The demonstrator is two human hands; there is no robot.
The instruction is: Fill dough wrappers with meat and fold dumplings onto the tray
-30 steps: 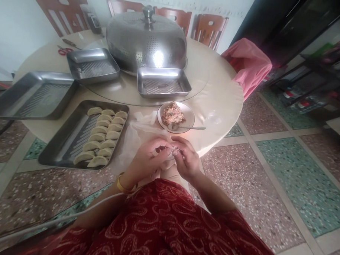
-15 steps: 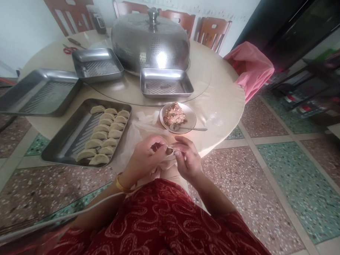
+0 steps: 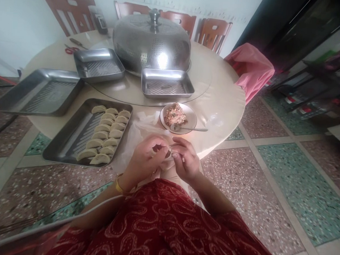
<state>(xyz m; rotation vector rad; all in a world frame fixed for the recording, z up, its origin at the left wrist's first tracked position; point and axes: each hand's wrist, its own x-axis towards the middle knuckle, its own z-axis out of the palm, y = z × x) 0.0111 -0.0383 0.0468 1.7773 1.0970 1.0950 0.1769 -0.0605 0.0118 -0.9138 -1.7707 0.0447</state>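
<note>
Between my two hands is a dumpling (image 3: pixel 169 153), its pale wrapper partly hidden by my fingers. My left hand (image 3: pixel 149 154) pinches one side of it, thumb and forefinger curled round. On the other side, the fingertips of my right hand (image 3: pixel 186 158) press the wrapper's edge together. Just beyond my hands stands a plate (image 3: pixel 193 119) with a mound of minced filling (image 3: pixel 175 114) and a spoon (image 3: pixel 190 129) resting in it. To the left, a metal tray (image 3: pixel 69 139) carries rows of folded dumplings (image 3: pixel 101 135) along its right side.
A large domed steamer lid (image 3: pixel 152 45) stands at the back of the round table (image 3: pixel 221 81). Further metal trays lie ahead (image 3: pixel 167 84) and to the left (image 3: pixel 40 93). Crumpled plastic (image 3: pixel 133 135) lies beside the dumpling tray. Red scissors (image 3: pixel 71 49) sit at the far left.
My right fingers have moved slightly left, closer to my left hand, along the wrapper's edge. The filling seen in its opening is now mostly covered. The view has shifted slightly.
</note>
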